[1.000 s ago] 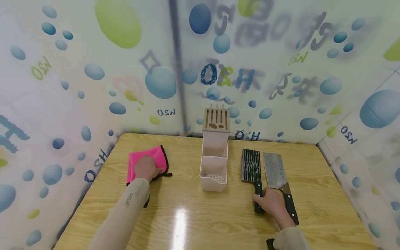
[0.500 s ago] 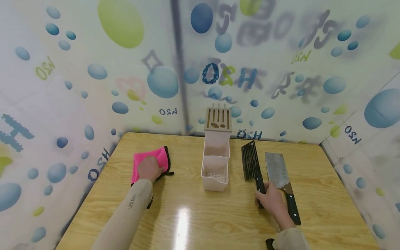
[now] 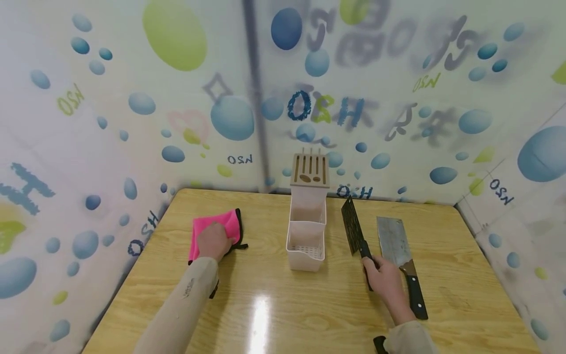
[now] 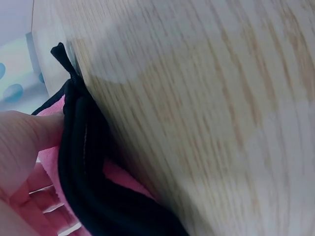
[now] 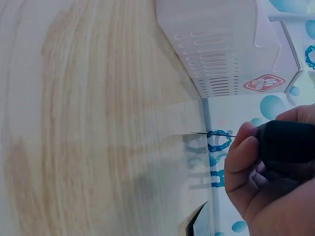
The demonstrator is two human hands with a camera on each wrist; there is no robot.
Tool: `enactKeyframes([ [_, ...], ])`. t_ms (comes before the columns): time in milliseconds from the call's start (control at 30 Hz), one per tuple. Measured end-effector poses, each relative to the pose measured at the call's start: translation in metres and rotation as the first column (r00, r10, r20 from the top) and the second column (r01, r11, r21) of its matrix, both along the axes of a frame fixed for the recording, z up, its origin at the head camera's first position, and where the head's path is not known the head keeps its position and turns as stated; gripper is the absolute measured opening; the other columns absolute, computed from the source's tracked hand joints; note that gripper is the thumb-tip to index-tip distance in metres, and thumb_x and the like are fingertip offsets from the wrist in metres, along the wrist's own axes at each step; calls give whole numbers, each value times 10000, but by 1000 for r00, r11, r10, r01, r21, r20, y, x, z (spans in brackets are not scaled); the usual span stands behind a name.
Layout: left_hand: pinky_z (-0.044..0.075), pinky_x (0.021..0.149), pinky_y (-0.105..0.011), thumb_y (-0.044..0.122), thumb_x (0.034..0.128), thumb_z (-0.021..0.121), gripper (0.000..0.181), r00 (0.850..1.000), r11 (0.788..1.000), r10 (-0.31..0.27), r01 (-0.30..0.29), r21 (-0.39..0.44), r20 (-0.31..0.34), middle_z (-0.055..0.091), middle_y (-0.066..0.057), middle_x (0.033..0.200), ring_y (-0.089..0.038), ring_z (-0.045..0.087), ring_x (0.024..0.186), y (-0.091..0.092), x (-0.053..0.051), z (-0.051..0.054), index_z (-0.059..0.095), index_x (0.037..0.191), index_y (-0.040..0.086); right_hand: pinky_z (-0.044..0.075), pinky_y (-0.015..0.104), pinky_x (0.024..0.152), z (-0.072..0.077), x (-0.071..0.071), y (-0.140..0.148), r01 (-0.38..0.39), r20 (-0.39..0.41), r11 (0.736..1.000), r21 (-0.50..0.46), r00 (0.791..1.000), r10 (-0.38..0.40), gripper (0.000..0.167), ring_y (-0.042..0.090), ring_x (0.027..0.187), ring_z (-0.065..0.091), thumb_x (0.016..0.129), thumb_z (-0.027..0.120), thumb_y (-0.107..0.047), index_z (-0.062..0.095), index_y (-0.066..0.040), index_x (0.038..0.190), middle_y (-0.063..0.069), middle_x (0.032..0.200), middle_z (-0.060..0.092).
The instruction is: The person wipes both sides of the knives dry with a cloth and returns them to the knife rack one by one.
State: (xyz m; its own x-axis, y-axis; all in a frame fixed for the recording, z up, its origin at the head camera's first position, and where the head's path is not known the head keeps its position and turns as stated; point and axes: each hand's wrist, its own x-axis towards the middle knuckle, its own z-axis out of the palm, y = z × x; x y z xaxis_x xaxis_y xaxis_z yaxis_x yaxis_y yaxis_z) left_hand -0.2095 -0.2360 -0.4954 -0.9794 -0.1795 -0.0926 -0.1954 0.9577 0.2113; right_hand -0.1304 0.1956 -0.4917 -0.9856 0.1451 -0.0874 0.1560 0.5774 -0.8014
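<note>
My right hand grips the black handle of a dark patterned cleaver, whose blade is turned nearly edge-on. In the right wrist view my fingers curl round the handle's black butt end. A second cleaver, with a grey blade and black handle, lies just right of that hand. On the left of the table, my left hand holds a folded pink cloth with black trim. My left thumb lies on the cloth's black edge; the fingers are partly hidden below.
A white knife holder with open compartments and a slotted brown top stands between the hands, near the back wall. A small black object shows beside the right sleeve. The wooden table meets patterned walls.
The right hand has lifted the patterned cleaver from flat on the table and turned its blade almost edge-on. The left hand stays on the cloth; the view has shifted slightly.
</note>
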Motion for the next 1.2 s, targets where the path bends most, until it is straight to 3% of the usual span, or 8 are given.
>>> enactKeyframes([
  [233,589,615,-500,285,885,799,323,995,999,-24,27,30,-93,659,-140,854,-319,667,765,-2,6,-6,634,751,42,444,274,518,4,-3,-1,-22,39,996,-83,999,25,283,172,618,553,1043,545,-205,694,33,1015,53,718,624],
  [367,584,663,-524,259,883,781,309,989,998,-27,36,58,-145,659,-149,872,-328,657,775,-6,10,-10,616,714,60,466,276,538,6,-4,-2,-31,61,988,-153,997,41,308,180,663,609,1053,556,-216,684,64,1063,102,817,675],
  [633,573,748,-554,225,883,779,251,980,990,-29,56,132,-199,673,-196,944,-379,663,870,-11,17,-10,683,816,3,529,275,600,11,-5,-4,-42,105,970,-238,992,69,308,245,740,694,1063,551,-181,672,95,1126,191,946,730],
  [833,545,857,-564,206,906,782,319,971,974,-17,70,214,-239,656,-288,1055,-425,636,964,-8,20,-3,722,972,-100,559,273,654,18,-5,-2,-84,123,946,-312,984,127,346,290,813,700,1091,537,-214,632,110,1168,183,1006,709],
  [967,542,746,-501,202,905,789,276,969,961,10,58,269,-245,668,-218,885,-355,615,806,-7,17,3,691,858,-52,550,279,692,22,-4,-1,-82,120,928,-362,984,134,380,277,822,686,1106,507,-222,617,128,1206,159,1022,698],
  [1067,474,606,-400,219,905,798,312,967,953,40,39,301,-252,624,-117,713,-278,540,672,-7,15,8,617,745,21,540,282,711,25,-4,0,-68,113,925,-373,986,119,400,287,833,687,1114,487,-230,621,131,1223,156,1022,699],
  [1200,413,576,-311,228,917,790,269,963,938,68,27,346,-259,608,-87,698,-253,521,655,-2,15,20,656,805,24,516,278,747,30,-5,-1,-54,101,931,-362,990,97,417,278,846,685,1118,474,-253,639,118,1210,135,972,698],
])
